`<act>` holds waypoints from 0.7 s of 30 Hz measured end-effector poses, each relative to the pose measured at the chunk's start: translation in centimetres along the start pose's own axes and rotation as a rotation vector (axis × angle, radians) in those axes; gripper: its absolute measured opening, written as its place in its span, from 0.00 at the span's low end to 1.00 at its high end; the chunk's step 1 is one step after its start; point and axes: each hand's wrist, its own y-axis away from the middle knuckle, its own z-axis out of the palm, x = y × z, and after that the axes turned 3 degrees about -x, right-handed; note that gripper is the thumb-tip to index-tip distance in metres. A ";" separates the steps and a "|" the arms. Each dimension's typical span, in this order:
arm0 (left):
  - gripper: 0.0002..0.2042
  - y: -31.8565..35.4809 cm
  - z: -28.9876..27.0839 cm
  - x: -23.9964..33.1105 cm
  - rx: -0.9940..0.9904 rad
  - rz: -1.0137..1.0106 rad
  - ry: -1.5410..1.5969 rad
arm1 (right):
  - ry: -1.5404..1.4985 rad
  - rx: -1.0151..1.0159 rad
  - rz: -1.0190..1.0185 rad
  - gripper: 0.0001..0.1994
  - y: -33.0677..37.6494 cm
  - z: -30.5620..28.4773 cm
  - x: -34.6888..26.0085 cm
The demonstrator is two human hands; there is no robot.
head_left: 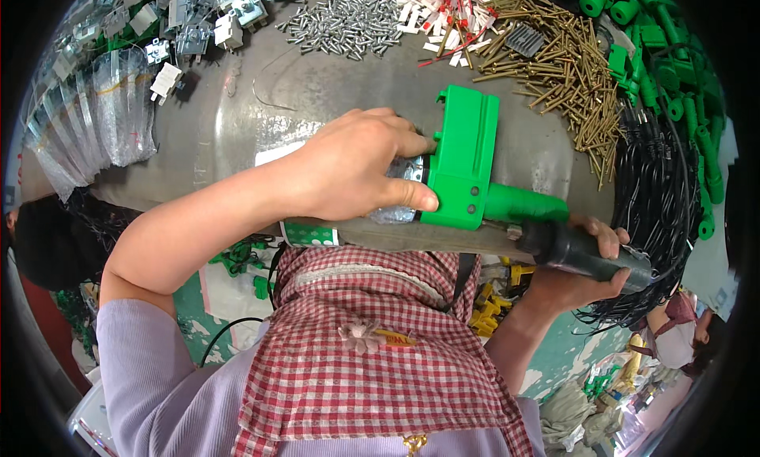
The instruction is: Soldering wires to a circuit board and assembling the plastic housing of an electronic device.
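The left hand point(360, 168) holds a green case point(469, 156) over the bench's point(348, 85) near edge. The right hand point(598, 255) grips a black tool point(566, 247), its tip near the case. Silver screws point(344, 26) lie farther back.

A lilac, finely ribbed top point(150, 362) has a short sleeve ending near the left elbow. Over it hangs a red-and-white gingham cloth apron point(340, 394) with pale lace trim point(364, 275) and a pinkish-beige fabric flower point(361, 336). The fingers point(410, 194) are bare.

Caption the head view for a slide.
Left hand holding a green plastic housing, right hand gripping a black cylindrical tool, brass-coloured screws beyond.
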 end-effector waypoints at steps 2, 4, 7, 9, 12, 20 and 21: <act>0.33 0.0 -0.1 -0.1 -0.004 0.008 0.005 | 0.058 0.044 -0.026 0.18 0.3 0.6 0.1; 0.32 0.2 -0.4 0.0 0.002 0.008 0.011 | 0.113 0.081 -0.044 0.19 -0.3 0.9 -0.3; 0.31 1.3 -0.7 0.1 -0.029 -0.031 -0.005 | 0.212 -0.241 0.313 0.30 -5.2 0.7 -3.5; 0.23 3.4 -0.5 0.2 0.409 0.065 -0.209 | 0.861 -0.259 0.257 0.32 -11.2 1.7 -12.0; 0.14 8.7 -1.3 1.0 0.545 -0.094 0.111 | 2.005 0.167 0.063 0.28 -20.9 4.9 -21.9; 0.11 16.8 8.8 0.4 0.721 -0.478 0.223 | 2.130 -0.778 0.018 0.15 -7.5 9.5 -2.7; 0.15 17.1 9.7 0.3 0.671 -0.495 0.295 | 1.876 -0.889 0.307 0.14 -3.5 9.4 1.6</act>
